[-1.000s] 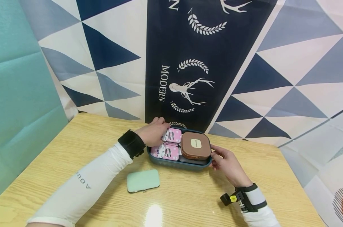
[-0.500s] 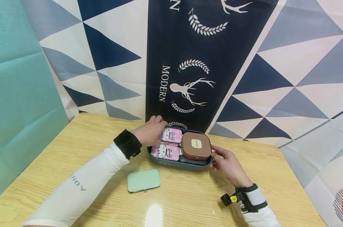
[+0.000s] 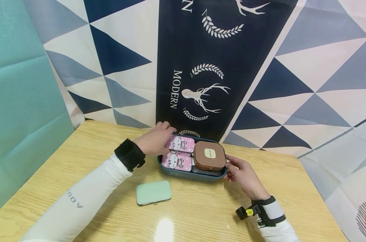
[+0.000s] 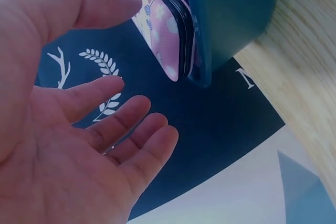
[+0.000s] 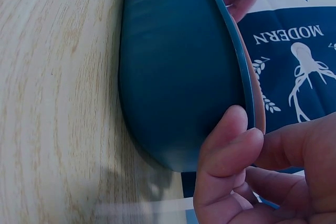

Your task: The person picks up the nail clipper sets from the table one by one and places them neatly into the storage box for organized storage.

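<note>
A dark blue-green storage bin (image 3: 183, 175) holds two pink cartoon-printed cases (image 3: 183, 144) on its left and a brown square case (image 3: 203, 163) on its right, resting over a grey item (image 3: 207, 172). My right hand (image 3: 246, 178) pinches the bin's right rim; in the right wrist view the fingers (image 5: 226, 156) lie against the outer wall. My left hand (image 3: 155, 139) is at the bin's far left corner, holding nothing. In the left wrist view its fingers are spread and loosely bent, and the thumb (image 4: 100, 3) is close to a pink case (image 4: 160, 32); contact is unclear.
A mint-green flat clasp case (image 3: 154, 192) lies on the wooden table (image 3: 201, 211) in front of the bin. Patterned cloth (image 3: 125, 50) hangs right behind the table's back edge, close to the bin. A teal sheet (image 3: 22, 101) covers the left side.
My left hand has drawn back leftward from the far pink case, uncovering more of it. The right hand keeps its place on the rim, and the bin stays put.
</note>
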`<state>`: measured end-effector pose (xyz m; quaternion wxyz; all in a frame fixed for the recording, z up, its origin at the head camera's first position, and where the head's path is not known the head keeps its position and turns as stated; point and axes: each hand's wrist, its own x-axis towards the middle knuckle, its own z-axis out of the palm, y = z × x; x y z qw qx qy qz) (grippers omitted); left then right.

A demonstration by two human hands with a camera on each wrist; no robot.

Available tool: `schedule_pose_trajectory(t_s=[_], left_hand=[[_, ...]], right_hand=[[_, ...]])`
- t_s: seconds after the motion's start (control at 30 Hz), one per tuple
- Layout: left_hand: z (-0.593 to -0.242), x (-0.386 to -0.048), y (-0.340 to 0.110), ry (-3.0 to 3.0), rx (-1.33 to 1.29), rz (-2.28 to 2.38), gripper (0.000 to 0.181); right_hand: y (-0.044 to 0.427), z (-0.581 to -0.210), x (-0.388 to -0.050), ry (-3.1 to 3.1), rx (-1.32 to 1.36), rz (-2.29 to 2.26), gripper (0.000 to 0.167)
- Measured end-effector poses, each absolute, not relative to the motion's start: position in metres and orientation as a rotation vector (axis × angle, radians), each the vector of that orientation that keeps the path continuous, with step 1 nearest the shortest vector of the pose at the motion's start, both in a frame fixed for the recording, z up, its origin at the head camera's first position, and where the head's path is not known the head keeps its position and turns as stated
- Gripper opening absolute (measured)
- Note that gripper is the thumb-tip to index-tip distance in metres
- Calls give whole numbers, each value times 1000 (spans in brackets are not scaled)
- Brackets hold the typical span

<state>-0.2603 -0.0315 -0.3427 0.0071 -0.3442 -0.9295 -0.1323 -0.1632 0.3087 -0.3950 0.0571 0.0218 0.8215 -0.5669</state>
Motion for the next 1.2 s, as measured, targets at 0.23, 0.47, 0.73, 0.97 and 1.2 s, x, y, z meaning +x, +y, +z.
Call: schedule_pose_trajectory(t_s=[0.23,0.47,0.73,0.97,1.2], left_hand=[[-342,-254,-43,-2886,-1054,-469,71],[-340,-247,-52,-2856,-1042,-486,73],[-342,-242,-62,-2853,-1024,-529,75],[-344,-235,-72,-2848,-977,-583,76],[-346,-228,-80,-2824,-973,-594,77]], right_hand=[[308,-396,-164,2496,73,-1712,50],[308,-394,-163,2500,61,-1717,50],[309,-395,-162,2486,65,-1722,51],[309,-394,-162,2490,62,-1724,50],[310,-396,-164,2499,66,-1720,49]])
